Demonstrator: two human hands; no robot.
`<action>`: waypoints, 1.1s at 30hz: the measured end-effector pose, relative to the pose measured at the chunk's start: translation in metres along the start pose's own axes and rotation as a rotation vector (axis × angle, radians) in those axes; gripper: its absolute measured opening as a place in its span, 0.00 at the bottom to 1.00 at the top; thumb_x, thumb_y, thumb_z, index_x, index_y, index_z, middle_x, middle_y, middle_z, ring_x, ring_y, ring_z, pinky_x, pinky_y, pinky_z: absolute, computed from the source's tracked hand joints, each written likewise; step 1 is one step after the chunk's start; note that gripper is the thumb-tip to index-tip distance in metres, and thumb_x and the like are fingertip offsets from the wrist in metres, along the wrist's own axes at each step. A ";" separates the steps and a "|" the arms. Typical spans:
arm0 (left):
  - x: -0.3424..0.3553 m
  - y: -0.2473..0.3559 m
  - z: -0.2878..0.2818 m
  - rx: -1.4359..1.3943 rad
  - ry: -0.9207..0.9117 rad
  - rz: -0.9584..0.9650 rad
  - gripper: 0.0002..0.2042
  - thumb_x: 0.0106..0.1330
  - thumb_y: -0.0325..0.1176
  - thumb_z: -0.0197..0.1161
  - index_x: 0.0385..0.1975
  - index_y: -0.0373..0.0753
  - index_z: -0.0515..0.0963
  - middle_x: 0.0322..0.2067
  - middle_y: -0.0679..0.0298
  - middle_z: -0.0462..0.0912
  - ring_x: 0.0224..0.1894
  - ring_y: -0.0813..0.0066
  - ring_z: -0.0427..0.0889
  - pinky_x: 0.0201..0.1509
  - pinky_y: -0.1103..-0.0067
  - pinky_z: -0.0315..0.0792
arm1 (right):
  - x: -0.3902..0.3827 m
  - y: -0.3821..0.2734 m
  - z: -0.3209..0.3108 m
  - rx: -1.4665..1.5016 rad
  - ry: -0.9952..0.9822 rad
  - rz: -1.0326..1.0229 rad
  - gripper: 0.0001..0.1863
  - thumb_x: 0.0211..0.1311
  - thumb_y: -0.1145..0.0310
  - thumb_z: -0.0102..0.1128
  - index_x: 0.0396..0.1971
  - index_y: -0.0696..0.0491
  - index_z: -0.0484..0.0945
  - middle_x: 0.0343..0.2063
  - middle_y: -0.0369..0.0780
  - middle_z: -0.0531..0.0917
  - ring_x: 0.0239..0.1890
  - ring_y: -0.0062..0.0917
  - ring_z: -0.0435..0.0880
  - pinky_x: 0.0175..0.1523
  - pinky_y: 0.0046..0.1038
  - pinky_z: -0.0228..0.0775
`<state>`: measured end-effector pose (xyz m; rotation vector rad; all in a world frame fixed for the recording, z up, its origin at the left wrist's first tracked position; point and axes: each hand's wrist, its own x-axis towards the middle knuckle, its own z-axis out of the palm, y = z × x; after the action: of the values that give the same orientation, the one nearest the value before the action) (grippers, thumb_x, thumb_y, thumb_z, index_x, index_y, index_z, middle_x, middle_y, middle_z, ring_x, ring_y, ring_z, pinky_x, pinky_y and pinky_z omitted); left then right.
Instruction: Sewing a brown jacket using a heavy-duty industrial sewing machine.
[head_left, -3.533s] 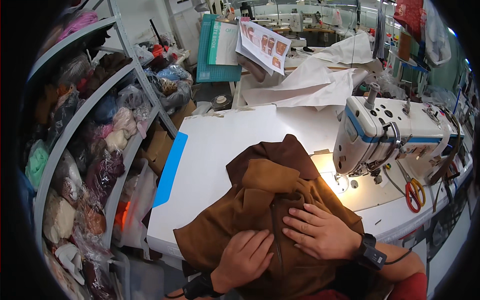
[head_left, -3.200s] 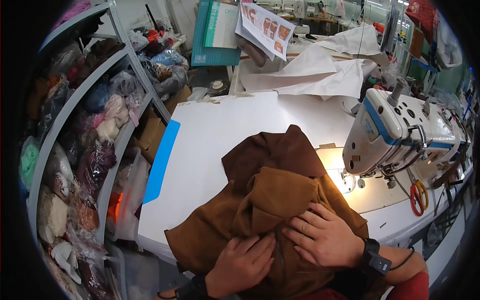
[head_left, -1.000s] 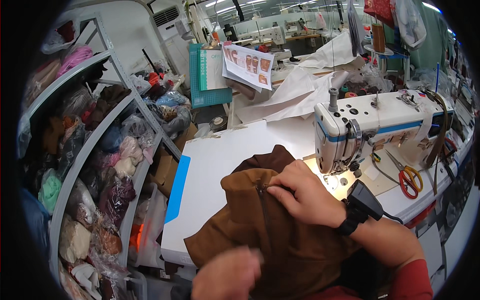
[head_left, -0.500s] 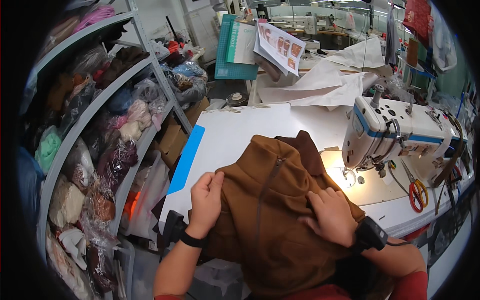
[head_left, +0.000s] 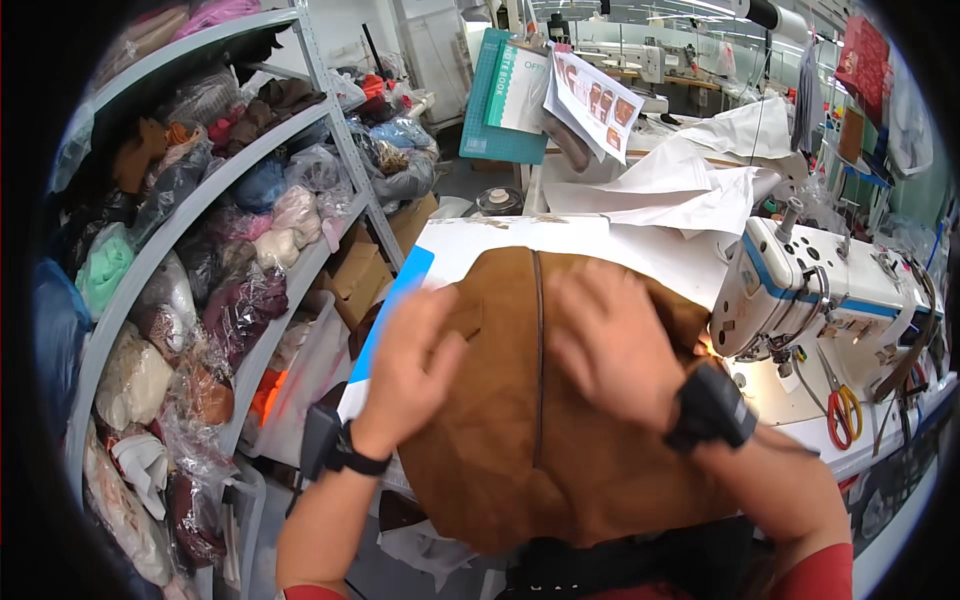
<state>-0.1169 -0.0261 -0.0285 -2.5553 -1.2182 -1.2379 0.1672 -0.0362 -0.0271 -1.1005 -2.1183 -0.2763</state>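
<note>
A brown zip-up jacket [head_left: 480, 400] lies spread over the near edge of the white table, its lower part hanging toward me. A dark zipper [head_left: 540, 350] runs down its middle. Over its left side is my left hand [head_left: 412, 360], blurred, with thumb and fingers apart and nothing gripped. My right hand [head_left: 622, 345], also smeared by motion, is over the cloth just right of the zipper, fingers stretched out. Whether either palm presses on the fabric is hard to tell. Both wrists wear black bands with a small black device.
A white sewing machine [head_left: 815, 290] with a lit needle area stands to the right, scissors [head_left: 842, 410] beside it. Shelves [head_left: 215, 185] packed with bagged fabric rise on the left. White sheets [head_left: 670, 190], a notebook [head_left: 515, 85] and a green cutting mat [head_left: 480, 140] are at the back.
The jacket was bunched with its collar raised; now it is laid flatter with the zipper straight. My left hand has let go of its edge, and both hands have moved farther up.
</note>
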 end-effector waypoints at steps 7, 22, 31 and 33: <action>-0.071 -0.030 -0.002 0.288 -0.465 0.050 0.25 0.73 0.41 0.63 0.65 0.35 0.76 0.64 0.51 0.79 0.73 0.51 0.69 0.77 0.55 0.60 | -0.119 0.014 -0.024 -0.097 -0.508 -0.004 0.37 0.72 0.42 0.56 0.70 0.54 0.73 0.73 0.51 0.68 0.77 0.44 0.64 0.79 0.52 0.51; -0.103 0.096 0.024 0.037 -0.585 0.072 0.41 0.70 0.54 0.66 0.70 0.24 0.66 0.71 0.40 0.68 0.75 0.39 0.64 0.78 0.49 0.56 | -0.018 0.048 0.059 -0.169 -0.174 0.115 0.30 0.74 0.55 0.58 0.68 0.58 0.72 0.71 0.52 0.71 0.75 0.47 0.67 0.79 0.49 0.56; -0.072 0.051 0.032 0.131 -0.588 0.018 0.38 0.73 0.48 0.62 0.73 0.25 0.62 0.74 0.39 0.63 0.79 0.38 0.56 0.81 0.50 0.49 | -0.042 0.038 0.050 -0.049 -0.244 -0.029 0.31 0.76 0.54 0.56 0.69 0.58 0.72 0.72 0.53 0.69 0.77 0.46 0.63 0.81 0.47 0.51; -0.078 0.044 0.028 0.123 -0.595 -0.027 0.36 0.74 0.46 0.60 0.72 0.24 0.63 0.75 0.40 0.63 0.79 0.41 0.57 0.81 0.51 0.49 | -0.047 0.054 0.047 -0.201 -0.191 0.047 0.29 0.75 0.60 0.57 0.69 0.60 0.71 0.72 0.54 0.69 0.77 0.48 0.64 0.81 0.47 0.53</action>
<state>-0.0984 -0.0953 -0.0882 -2.9115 -1.3561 -0.3774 0.2033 -0.0102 -0.1000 -1.3375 -2.2668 -0.3813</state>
